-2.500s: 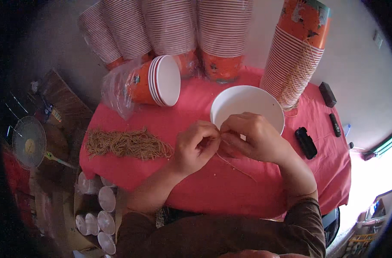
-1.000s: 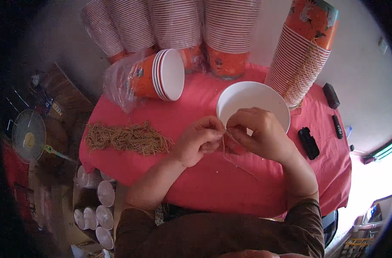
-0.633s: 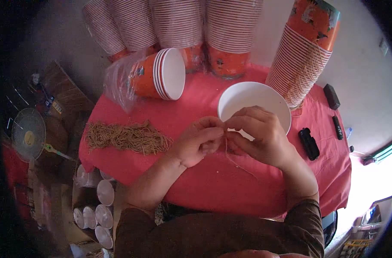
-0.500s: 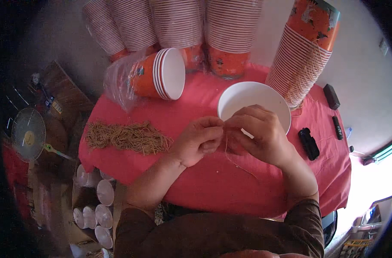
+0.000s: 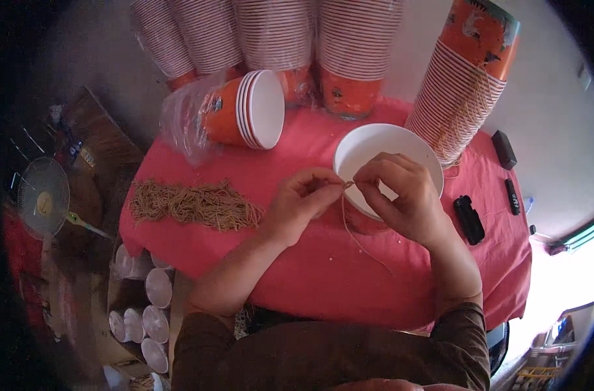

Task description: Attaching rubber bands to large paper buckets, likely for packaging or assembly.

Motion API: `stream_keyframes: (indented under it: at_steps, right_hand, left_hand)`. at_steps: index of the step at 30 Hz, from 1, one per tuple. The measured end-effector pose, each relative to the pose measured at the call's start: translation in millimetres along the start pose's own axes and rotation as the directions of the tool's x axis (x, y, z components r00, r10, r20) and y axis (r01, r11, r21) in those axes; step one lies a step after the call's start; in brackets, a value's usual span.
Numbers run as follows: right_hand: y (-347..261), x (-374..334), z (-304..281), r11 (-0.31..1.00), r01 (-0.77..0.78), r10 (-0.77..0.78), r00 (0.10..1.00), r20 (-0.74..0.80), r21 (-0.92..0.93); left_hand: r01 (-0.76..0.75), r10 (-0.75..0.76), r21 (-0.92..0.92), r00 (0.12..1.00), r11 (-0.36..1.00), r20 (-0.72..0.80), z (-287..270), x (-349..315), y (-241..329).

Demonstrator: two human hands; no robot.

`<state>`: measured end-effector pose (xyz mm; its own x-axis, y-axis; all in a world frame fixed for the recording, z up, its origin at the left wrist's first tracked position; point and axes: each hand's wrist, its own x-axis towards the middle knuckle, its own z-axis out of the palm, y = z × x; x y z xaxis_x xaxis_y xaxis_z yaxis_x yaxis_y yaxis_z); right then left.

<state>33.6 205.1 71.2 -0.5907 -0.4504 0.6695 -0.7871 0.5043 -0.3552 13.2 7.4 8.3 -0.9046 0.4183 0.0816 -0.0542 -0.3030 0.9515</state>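
Thin tan string (image 5: 348, 228) is pinched between my two hands, with a small loop or knot showing at the fingertips. From there its loose end hangs down over the red cloth. My left hand (image 5: 302, 203) is closed on it with thumb and forefinger, while my right hand (image 5: 404, 199) pinches it a short way to the right. Just beyond and partly beneath my right hand stands a paper bucket (image 5: 354, 153), white inside; its outer side is mostly hidden. A pile of cut tan strings (image 5: 193, 205) lies to the left of my left hand.
Tall stacks of orange paper buckets (image 5: 356, 52) line the back, and another leaning stack (image 5: 457, 98) is strung with twine. A bagged stack (image 5: 228, 114) lies sideways. Right on the red tablecloth (image 5: 310, 280) are a black case (image 5: 468, 220), a marker (image 5: 512, 197) and a dark block (image 5: 504, 150).
My hands have drawn slightly apart, so the looped string between the fingertips now shows. The right hand has shifted a little to the right, and the view has moved slightly.
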Motion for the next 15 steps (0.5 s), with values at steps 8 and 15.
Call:
stream_keyframes:
  at_steps: [8, 15]
  right_hand:
    - [6.3, -1.9, 2.4, 0.999, 0.000, 0.001, 0.999, -0.034, 0.035]
    - [6.1, -0.7, -2.2, 0.999, -0.034, 0.034, 0.999, -0.030, 0.002]
  left_hand:
    - [-0.062, 0.065, 0.189, 0.998, 0.980, -0.010, 3.5, 0.5, 4.1]
    - [-0.073, 0.077, 0.202, 0.997, 0.977, -0.014, 4.8, 1.3, 3.9]
